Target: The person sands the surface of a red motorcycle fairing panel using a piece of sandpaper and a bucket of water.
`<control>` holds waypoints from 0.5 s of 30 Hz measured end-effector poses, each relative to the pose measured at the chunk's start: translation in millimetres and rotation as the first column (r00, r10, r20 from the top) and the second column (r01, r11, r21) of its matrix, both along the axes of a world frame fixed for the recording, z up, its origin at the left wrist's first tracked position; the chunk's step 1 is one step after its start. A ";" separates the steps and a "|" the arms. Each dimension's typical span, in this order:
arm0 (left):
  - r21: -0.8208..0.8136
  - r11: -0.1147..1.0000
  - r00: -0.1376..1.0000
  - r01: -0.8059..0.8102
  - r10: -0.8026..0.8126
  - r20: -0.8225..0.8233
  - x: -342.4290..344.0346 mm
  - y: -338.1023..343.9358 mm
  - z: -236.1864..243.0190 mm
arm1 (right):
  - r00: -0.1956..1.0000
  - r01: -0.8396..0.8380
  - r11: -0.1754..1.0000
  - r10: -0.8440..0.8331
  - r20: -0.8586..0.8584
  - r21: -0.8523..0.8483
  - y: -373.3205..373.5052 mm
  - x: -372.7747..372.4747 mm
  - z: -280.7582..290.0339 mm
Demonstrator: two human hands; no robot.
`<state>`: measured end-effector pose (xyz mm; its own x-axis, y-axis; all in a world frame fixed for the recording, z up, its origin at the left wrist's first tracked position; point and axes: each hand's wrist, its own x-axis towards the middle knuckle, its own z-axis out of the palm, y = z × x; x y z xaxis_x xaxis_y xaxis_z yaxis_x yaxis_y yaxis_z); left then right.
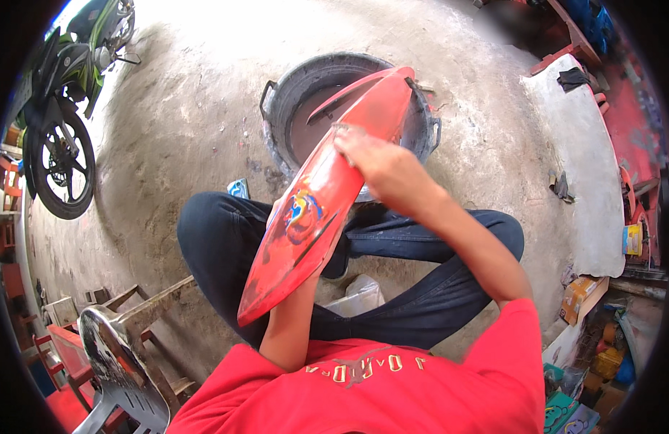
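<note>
A long, glossy red motorcycle fairing panel (pixel 334 181) lies slanted across my lap, its far end over a black tub (pixel 265 101). A multicoloured sticker (pixel 303 215) decorates its near half. My left hand (pixel 275 210) holds the panel from beneath; most of it is hidden, with only a bit of skin showing at the left edge. On the panel's upper face, my right hand (pixel 374 159) presses down with its fingers curled together. Something small and dark seems to be under those fingertips, too small to make out. Murky greyish water (pixel 305 123) fills the tub.
A green and black motorcycle (pixel 63 145) stands at the far left. A white chair back (pixel 125 369) and wooden frames are at lower left. On the right are a pale slab (pixel 577 166), a cardboard box (pixel 582 300) and clutter. A small blue packet (pixel 237 189) lies by my knee.
</note>
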<state>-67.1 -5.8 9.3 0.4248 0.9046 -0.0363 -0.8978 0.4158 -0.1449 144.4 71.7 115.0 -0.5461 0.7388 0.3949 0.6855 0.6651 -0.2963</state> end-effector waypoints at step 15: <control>-0.133 0.991 0.998 -0.034 0.025 -0.062 -5.1 11.6 -0.9 | 0.976 -0.202 0.969 0.188 0.105 0.141 -43.8 -34.4 14.2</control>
